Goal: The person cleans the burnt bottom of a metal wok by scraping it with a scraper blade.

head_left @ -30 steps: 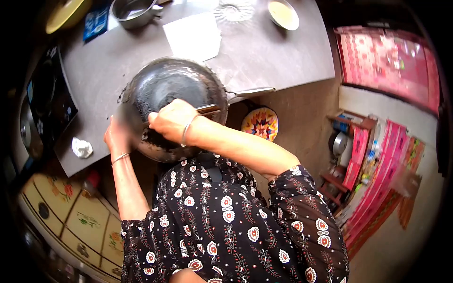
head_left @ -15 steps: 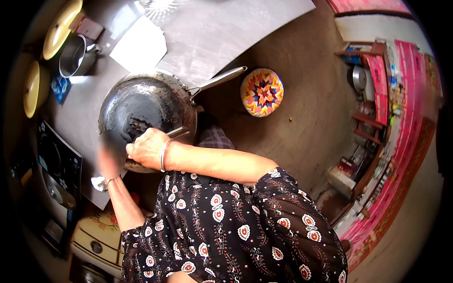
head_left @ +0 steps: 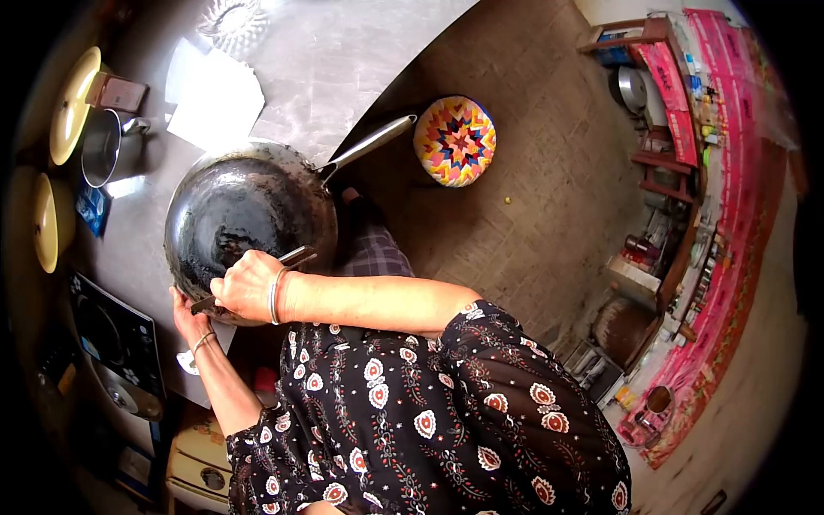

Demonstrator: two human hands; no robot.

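Observation:
A large frying pan (head_left: 232, 202) with a blackened, scorched surface lies tilted at the counter's edge, its long metal handle (head_left: 369, 144) pointing away to the right. My right hand (head_left: 247, 285) is closed around a knife-like flat metal tool (head_left: 297, 256). One end of it shows beyond my wrist side, and its dark flat end reaches towards my left hand, low on the pan. My left hand (head_left: 190, 318) grips the pan's lower left rim, fingers up along the edge. My fingers hide the middle of the tool.
White paper (head_left: 219, 99) and a ridged glass dish (head_left: 233, 24) lie on the grey counter (head_left: 343, 51). A steel pot (head_left: 105, 148), yellow lids, and a black cooktop (head_left: 116, 330) stand left. A patterned round stool (head_left: 455, 140) is on the floor; shelves line the right.
My left hand, blurred at the pan's left side before, is now clear at the lower left rim. The tool's far end has come into sight. The whole view has shifted slightly.

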